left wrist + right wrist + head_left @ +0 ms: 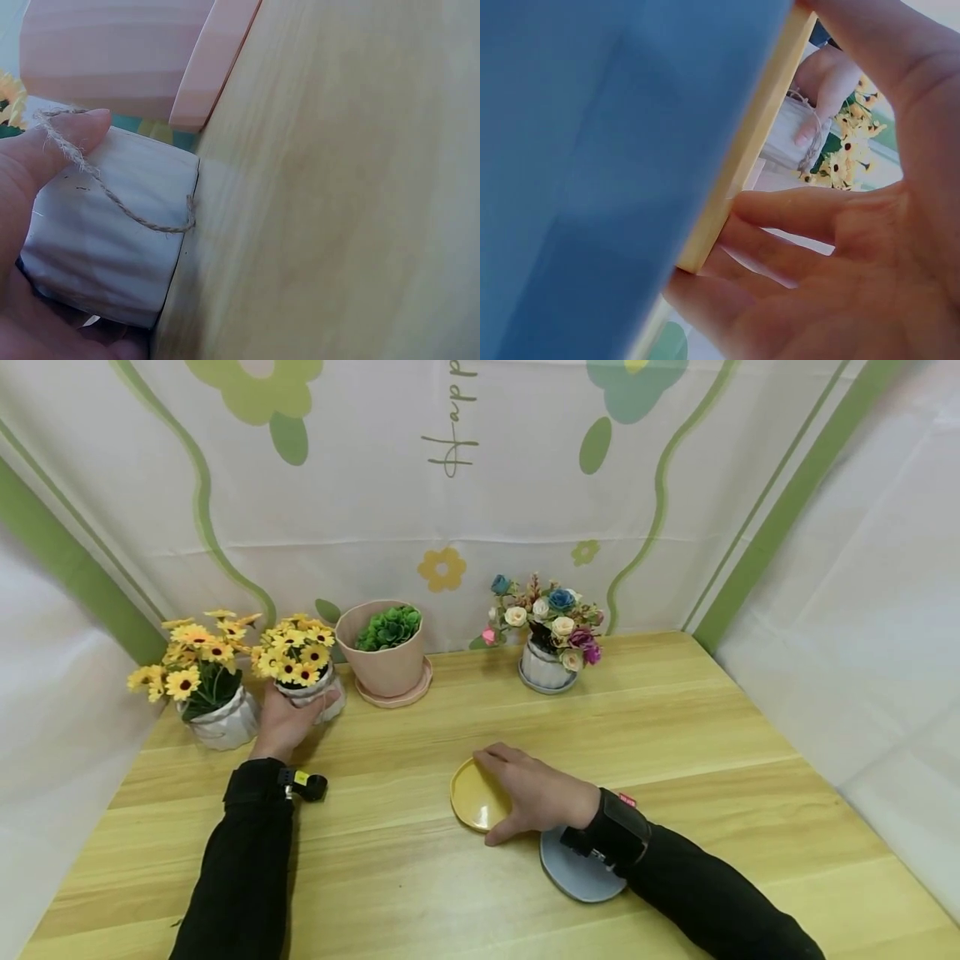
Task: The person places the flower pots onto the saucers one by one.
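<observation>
From the head view, the left hand [288, 718] is wrapped around a small white pot of yellow flowers [309, 693] at the back left of the wooden surface [675, 727], between a second white flower pot [217, 722] and a pink pot [382, 660] on its saucer, while the right hand [528, 793] lies on a yellow saucer [472, 793], fingers curled over its rim, probably to get a hold on its edge; a grey-blue saucer [577, 872] sits under that wrist. The left wrist view adds what the head misses: the thumb [71, 135] presses the pot's side, twine [112, 199] looped round it. The right wrist view shows the fingers [802, 214] bent around the yellow rim, the grey-blue saucer blurred close up.
</observation>
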Demonstrator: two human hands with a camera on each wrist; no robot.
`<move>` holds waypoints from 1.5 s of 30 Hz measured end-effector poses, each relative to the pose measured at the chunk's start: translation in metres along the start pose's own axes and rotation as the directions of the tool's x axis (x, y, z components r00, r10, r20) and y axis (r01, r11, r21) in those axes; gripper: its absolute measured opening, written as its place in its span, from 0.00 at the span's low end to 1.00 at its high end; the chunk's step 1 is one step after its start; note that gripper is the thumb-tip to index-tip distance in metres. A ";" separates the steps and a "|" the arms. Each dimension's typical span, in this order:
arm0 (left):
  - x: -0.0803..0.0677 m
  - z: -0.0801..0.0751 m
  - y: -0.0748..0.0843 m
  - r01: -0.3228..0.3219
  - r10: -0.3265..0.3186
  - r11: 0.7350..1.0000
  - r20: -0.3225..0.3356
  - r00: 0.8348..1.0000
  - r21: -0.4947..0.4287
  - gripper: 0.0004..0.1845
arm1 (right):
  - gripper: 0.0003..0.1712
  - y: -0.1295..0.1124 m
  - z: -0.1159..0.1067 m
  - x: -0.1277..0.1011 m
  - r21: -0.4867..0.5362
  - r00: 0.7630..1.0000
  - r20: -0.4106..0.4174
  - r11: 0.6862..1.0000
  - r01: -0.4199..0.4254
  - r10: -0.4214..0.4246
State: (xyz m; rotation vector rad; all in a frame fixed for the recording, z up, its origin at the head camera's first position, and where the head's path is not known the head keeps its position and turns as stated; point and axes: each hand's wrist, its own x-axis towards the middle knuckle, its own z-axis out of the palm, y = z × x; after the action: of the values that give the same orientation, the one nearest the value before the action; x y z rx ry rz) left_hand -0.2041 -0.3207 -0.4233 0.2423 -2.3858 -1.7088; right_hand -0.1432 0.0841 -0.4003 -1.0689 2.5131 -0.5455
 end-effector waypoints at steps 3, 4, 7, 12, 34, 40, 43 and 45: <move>-0.001 -0.001 0.000 0.006 -0.006 1.000 -0.023 1.000 0.001 0.54 | 0.67 -0.001 -0.001 0.000 0.003 1.000 0.003 1.000 -0.003 0.003; -0.001 -0.001 0.000 0.011 -0.011 1.000 -0.033 0.999 0.001 0.54 | 0.67 -0.002 -0.001 0.000 0.004 1.000 0.001 1.000 -0.002 0.002; -0.002 -0.001 0.002 0.037 -0.036 0.999 -0.058 0.998 0.022 0.55 | 0.66 -0.003 -0.001 -0.001 0.005 1.000 0.000 1.000 -0.003 0.003; -0.005 -0.001 0.003 0.046 -0.040 0.996 -0.085 0.996 0.072 0.58 | 0.67 -0.002 -0.001 -0.001 0.003 1.000 -0.002 1.000 -0.003 0.003; -0.027 -0.004 0.013 0.024 -0.020 0.986 -0.029 0.999 0.167 0.59 | 0.67 -0.004 -0.001 -0.003 0.010 1.000 0.000 1.000 -0.012 0.012; -0.033 -0.006 0.015 0.012 -0.015 0.978 0.012 1.000 0.207 0.61 | 0.67 -0.003 -0.002 -0.003 0.008 1.000 0.002 1.000 -0.014 0.014; -0.035 -0.008 0.014 0.006 -0.013 0.972 0.026 1.000 0.234 0.63 | 0.67 -0.003 -0.002 -0.002 0.010 1.000 0.008 1.000 -0.023 0.023; -0.037 -0.009 0.014 -0.002 -0.008 0.970 0.037 0.999 0.244 0.63 | 0.67 -0.003 -0.001 -0.002 0.012 1.000 0.011 1.000 -0.029 0.028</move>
State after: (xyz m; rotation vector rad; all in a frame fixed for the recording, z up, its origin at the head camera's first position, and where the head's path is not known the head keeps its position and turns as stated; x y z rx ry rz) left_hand -0.1666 -0.3154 -0.4093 0.2512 -2.6235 -1.4303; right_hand -0.1409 0.0839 -0.3974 -1.0274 2.5088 -0.5447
